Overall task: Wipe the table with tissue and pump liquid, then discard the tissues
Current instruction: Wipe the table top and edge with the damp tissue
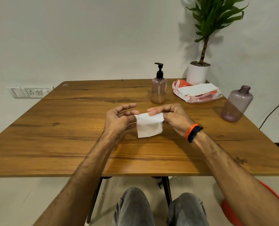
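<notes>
A folded white tissue [149, 126] hangs above the middle of the wooden table [54, 144]. My right hand [171, 116] pinches its top right edge between thumb and fingers. My left hand [119, 119] holds its top left corner, with the index finger and thumb spread apart above it. A pump bottle [158, 88] with a black pump head and a little pinkish liquid stands upright just behind my hands. The tissue pack [195, 92], an orange and clear wrapper with white tissues sticking out, lies at the back right.
An uncapped, tinted empty bottle [236, 104] stands near the table's right edge. A potted plant in a white pot [198, 73] sits at the back right corner. A red object [233, 211] lies on the floor at lower right. My knees are under the front edge.
</notes>
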Demonstrator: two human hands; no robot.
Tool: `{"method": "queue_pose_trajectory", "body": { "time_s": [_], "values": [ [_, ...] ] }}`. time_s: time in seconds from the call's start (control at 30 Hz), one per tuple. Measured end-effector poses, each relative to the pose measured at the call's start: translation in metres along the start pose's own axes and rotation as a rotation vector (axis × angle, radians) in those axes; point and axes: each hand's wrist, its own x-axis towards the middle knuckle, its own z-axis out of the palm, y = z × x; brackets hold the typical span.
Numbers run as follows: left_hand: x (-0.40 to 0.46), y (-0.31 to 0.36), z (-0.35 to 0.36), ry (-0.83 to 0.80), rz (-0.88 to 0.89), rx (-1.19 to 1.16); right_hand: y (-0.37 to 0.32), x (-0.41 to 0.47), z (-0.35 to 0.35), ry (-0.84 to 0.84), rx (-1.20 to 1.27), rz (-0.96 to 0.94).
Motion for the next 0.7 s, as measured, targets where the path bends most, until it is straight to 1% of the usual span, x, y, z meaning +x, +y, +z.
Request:
{"method": "queue_pose_trajectory", "body": {
  "time_s": [0.07, 0.2, 0.33, 0.43, 0.5, 0.57, 0.7],
  "values": [
    [0.003, 0.0, 0.0, 0.019, -0.018, -0.026, -0.001, -0.001, -0.001, -0.022, -0.026, -0.039],
    [0.005, 0.0, 0.003, 0.017, -0.124, -0.077, 0.001, 0.0, -0.003, -0.03, -0.065, -0.091],
    [0.002, 0.001, 0.007, 0.029, -0.148, 0.043, 0.004, 0.0, -0.002, -0.051, 0.03, -0.104],
    [0.0, 0.003, 0.009, 0.045, -0.136, 0.071, 0.008, 0.001, -0.002, -0.009, 0.049, -0.101],
    [-0.001, 0.004, 0.01, 0.049, -0.127, 0.068, 0.011, 0.003, -0.002, 0.023, 0.01, -0.062],
    [-0.002, 0.006, 0.011, 0.039, -0.118, 0.065, 0.011, 0.003, -0.001, 0.038, 0.002, 0.021],
    [-0.001, 0.008, 0.011, 0.036, -0.094, 0.103, 0.008, 0.003, 0.001, -0.005, 0.005, 0.129]
  ]
}}
